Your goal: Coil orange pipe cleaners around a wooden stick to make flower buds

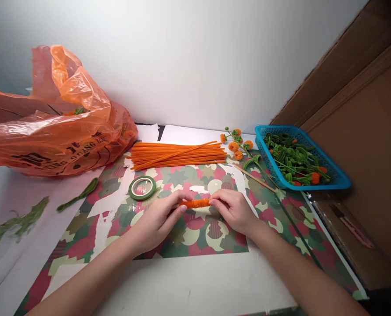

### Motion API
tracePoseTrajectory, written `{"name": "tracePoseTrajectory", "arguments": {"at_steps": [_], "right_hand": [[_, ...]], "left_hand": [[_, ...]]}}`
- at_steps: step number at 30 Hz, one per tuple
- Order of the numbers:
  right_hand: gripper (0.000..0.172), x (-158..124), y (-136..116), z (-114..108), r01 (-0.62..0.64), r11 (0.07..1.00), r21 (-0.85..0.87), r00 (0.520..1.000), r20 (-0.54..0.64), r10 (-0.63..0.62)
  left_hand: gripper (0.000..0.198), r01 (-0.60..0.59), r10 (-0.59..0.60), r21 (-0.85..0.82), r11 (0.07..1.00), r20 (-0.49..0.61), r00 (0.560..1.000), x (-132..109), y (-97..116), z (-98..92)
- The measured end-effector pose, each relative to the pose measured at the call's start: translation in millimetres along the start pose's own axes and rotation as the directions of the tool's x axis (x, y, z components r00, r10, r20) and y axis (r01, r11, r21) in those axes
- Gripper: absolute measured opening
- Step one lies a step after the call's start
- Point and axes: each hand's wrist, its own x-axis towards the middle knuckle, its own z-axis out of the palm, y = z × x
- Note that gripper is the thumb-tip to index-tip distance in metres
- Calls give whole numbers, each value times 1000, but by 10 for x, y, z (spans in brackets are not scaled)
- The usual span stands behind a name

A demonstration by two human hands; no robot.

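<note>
2 hands on 1 orange coiled pipe cleaner (194,203), head view. Left hand (159,217) pinches its left end, right hand (234,210) pinches its right end, both closed on it, just above the patterned worktop (211,237). Long axis runs left-right, roughly level. My take: keep both pinches even so the coil stays tight, don't let it bow. Green tape roll (142,187) sits nearby, loose orange stems (179,155) behind.
</note>
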Motion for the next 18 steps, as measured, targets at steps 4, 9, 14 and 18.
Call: {"name": "tracePoseTrajectory", "arguments": {"at_steps": [4, 9, 14, 18], "right_hand": [[16, 10, 12, -24, 30, 1000, -1, 999, 41, -30], [13, 9, -9, -52, 21, 999, 37, 996, 82, -24], [11, -8, -15, -38, 72, 997, 18, 996, 59, -73], [10, -24, -12, 3, 197, 980, -19, 978, 69, -195]], "left_hand": [[22, 5, -5, 8, 1000, -5, 1000, 3, -20, -1], [22, 7, -7, 2, 1000, 3, 1000, 9, -15, -8], [19, 2, -2, -19, 1000, 18, 1000, 12, 11, -5], [18, 34, -34, -3, 999, 41, 999, -2, -7, 30]]}}
